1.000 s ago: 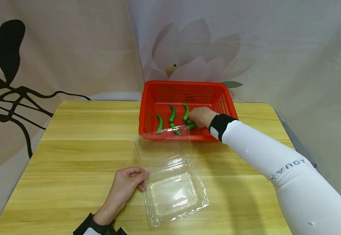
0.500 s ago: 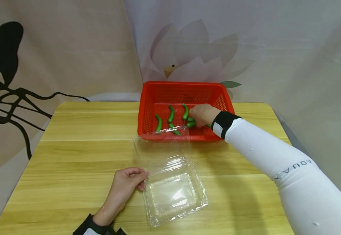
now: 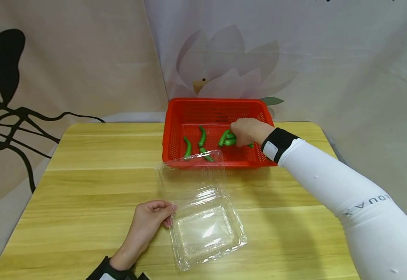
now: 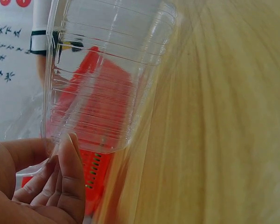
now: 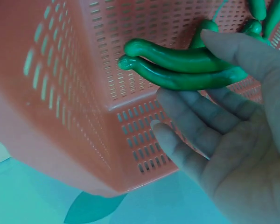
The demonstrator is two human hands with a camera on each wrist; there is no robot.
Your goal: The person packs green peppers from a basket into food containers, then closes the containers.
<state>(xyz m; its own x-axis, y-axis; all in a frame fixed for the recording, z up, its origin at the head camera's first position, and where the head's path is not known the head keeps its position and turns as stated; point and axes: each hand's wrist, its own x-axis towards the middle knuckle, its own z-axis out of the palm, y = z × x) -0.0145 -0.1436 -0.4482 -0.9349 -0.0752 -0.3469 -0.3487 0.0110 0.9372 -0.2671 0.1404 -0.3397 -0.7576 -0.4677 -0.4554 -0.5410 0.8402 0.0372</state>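
My left hand (image 3: 149, 219) pinches the left edge of a clear plastic clamshell container (image 3: 205, 231), lying open on the table with its lid towards the basket. In the left wrist view, thumb and fingers meet on the rim of this container (image 4: 107, 42). My right hand (image 3: 248, 131) is inside the red basket (image 3: 217, 100), at its right half. Between its thumb and fingers, the right wrist view has two green chili peppers (image 5: 182, 80) lying side by side. More green peppers (image 3: 202, 137) lie on the basket floor to the left; some beside the right hand are partly hidden.
The wooden table (image 3: 95, 186) extends around the container. Its lid reaches over the basket's front rim. Behind the basket hangs a printed cloth (image 3: 119, 58). Past the fingers, other peppers (image 5: 256, 8) show in the right wrist view.
My right hand has shifted slightly right and back within the basket. A pepper beside it has moved down and now lies against the others there. The left hand still holds the container's edge.
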